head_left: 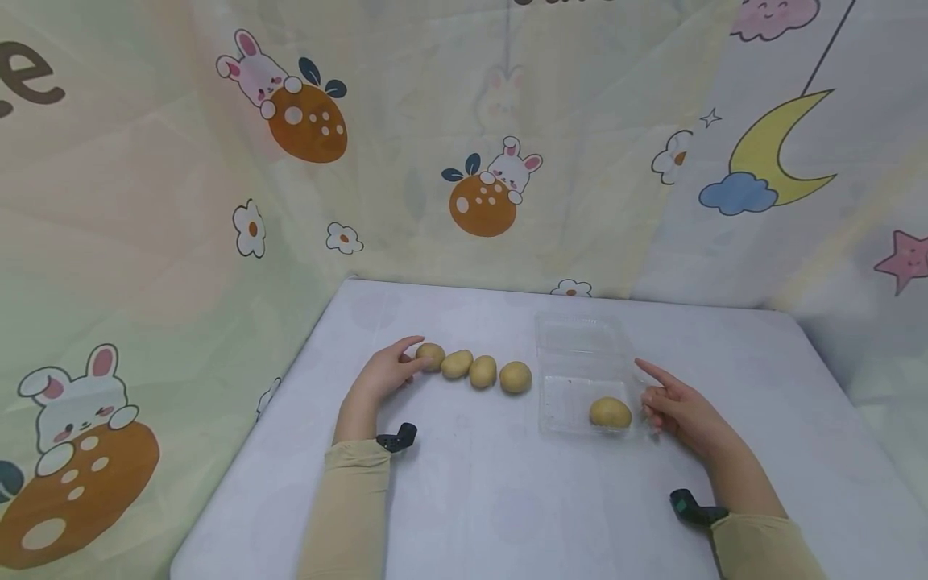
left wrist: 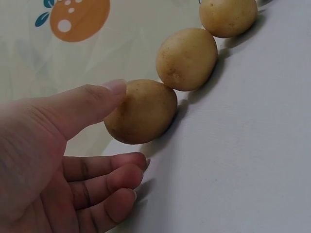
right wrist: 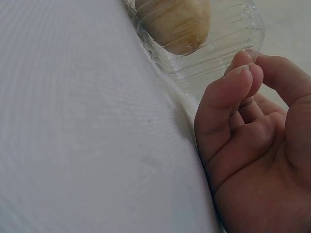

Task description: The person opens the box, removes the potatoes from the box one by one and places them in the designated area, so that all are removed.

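My left hand [head_left: 387, 370] is at the left end of a row of potatoes. Its thumb [left wrist: 104, 94] overlaps the edge of the end potato [left wrist: 146, 114], and the other fingers lie apart below it in the left wrist view. My right hand [head_left: 681, 415] is at the right side of a clear plastic clamshell box [head_left: 561, 403]. In the right wrist view its fingertips [right wrist: 243, 60] meet at the box's edge and pinch it, while the index finger points forward in the head view. One potato [head_left: 610, 412] lies in the box's near half.
More potatoes continue the row: one [head_left: 457, 364], a second [head_left: 482, 371] and a third [head_left: 515, 377] next to the box. The box's lid [head_left: 576, 332] lies folded back on the white table [head_left: 471, 499]. A printed cloth [head_left: 406, 161] hangs behind the table.
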`<state>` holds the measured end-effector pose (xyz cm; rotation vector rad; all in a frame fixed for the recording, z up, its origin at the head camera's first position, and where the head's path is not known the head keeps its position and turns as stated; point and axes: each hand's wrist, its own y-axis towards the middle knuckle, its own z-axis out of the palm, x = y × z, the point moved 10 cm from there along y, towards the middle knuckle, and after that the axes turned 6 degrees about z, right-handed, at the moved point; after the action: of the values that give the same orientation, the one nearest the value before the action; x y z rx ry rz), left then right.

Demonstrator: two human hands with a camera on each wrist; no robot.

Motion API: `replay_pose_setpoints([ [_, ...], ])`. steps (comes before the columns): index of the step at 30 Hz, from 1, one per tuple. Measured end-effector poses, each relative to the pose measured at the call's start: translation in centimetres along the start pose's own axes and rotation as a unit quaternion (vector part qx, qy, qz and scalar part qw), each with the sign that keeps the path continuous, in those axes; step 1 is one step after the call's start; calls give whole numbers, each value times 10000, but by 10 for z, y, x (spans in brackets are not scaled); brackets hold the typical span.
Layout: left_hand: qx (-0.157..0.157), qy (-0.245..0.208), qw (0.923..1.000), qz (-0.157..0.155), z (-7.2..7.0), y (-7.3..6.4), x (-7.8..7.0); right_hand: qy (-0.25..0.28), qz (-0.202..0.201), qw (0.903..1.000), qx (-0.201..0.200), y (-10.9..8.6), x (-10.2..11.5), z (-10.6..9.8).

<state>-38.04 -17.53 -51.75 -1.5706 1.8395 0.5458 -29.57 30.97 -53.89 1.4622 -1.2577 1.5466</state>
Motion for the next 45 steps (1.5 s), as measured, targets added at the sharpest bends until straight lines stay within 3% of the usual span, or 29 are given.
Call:
replay_pose_setpoints([
  [4,-160,224,9996,21,-11,-1,-4,25,-30,10000,24,-1,2,0],
  [9,-323,510,9981,142,-21,-3,-26,12,-81,9999,79,0,3,1],
  [19,89,598,9973,415,-1,6,-89,152,-168,9994,250,1,1,4],
  [25,564,301,9936,932,23,15,-133,198,-130,9996,167,0,1,2],
  [33,1306,149,9788,1569,68,18,-184,85,-94,9999,115,1,1,2],
  [38,1817,218,9674,1753,96,21,-205,94,-118,9998,138,2,1,2],
  [45,2292,138,9521,2017,128,22,-227,84,-12,9999,75,1,0,1],
])
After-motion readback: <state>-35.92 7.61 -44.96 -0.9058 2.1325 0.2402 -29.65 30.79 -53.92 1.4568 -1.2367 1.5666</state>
